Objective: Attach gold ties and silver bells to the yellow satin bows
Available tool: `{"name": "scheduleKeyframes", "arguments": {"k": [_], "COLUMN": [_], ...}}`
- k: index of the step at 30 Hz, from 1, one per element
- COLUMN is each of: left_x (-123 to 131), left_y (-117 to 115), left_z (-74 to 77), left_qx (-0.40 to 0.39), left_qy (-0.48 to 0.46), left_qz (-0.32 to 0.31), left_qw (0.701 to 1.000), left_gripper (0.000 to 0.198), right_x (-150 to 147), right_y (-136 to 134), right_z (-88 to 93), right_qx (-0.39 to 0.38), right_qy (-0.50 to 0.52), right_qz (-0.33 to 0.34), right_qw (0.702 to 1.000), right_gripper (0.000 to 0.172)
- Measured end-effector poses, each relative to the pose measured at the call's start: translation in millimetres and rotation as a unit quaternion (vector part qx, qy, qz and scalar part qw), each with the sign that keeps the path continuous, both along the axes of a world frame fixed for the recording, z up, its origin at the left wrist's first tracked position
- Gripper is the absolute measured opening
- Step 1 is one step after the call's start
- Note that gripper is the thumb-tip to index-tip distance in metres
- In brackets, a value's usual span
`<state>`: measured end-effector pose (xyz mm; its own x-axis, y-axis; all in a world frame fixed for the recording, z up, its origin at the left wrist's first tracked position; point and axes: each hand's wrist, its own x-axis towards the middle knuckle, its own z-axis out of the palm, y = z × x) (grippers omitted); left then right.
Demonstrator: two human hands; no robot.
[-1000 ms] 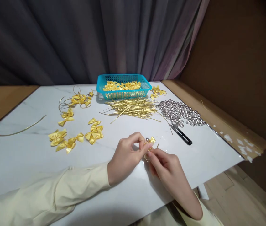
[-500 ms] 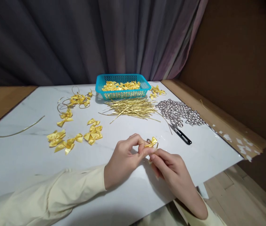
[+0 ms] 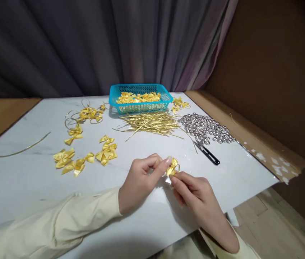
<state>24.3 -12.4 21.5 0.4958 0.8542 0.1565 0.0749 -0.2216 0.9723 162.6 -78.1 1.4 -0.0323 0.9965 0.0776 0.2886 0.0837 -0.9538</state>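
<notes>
Between my two hands, above the front of the white table, is a yellow ribbon bow (image 3: 172,167) with a thin gold tie curving at its right side. My left hand (image 3: 144,180) pinches the bow's upper left edge between thumb and fingers. From the lower right, my right hand (image 3: 194,192) grips it with thumb and forefinger. The fingers cover part of the bow and tie. Beyond my right hand lie black-handled thread snips (image 3: 208,154), blade pointing to the far left.
A blue basket (image 3: 141,109) of yellow bows stands at the back, behind a pile of gold ties (image 3: 151,124). Silver bells (image 3: 204,127) spread at the right. Loose bows (image 3: 78,165) and bows with looped cords (image 3: 90,114) lie left; a single cord (image 3: 20,148) lies farther left.
My left thumb has lifted and straightened, now pressing at the bow's upper left. The bow has turned, showing more of its face, and the silver piece beside it is now hidden.
</notes>
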Motion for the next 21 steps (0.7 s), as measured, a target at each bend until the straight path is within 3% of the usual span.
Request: {"name": "scheduleKeyframes", "arguments": {"k": [6,15,21], "left_x": [0.6,0.0,-0.6], "left_y": [0.5,1.1,2.2], "left_z": [0.4,4.2,6.4], "left_qx": [-0.032,-0.091,-0.085], "left_qy": [-0.023,-0.044,-0.020], "left_qz": [0.003,0.000,-0.002], "left_qw": [0.999,0.995,0.996], "left_gripper": [0.040,0.012,0.022], "right_x": [-1.2,-2.4,-2.1], "right_y": [-0.2,-1.1,-2.4], "right_z": [0.5,-0.8,-4.5], "right_qx": [0.004,0.012,0.042], "right_qy": [-0.007,-0.035,-0.080], "right_qz": [-0.004,-0.015,-0.026], "right_qw": [1.000,0.999,0.996], "right_gripper": [0.030,0.028,0.026]}}
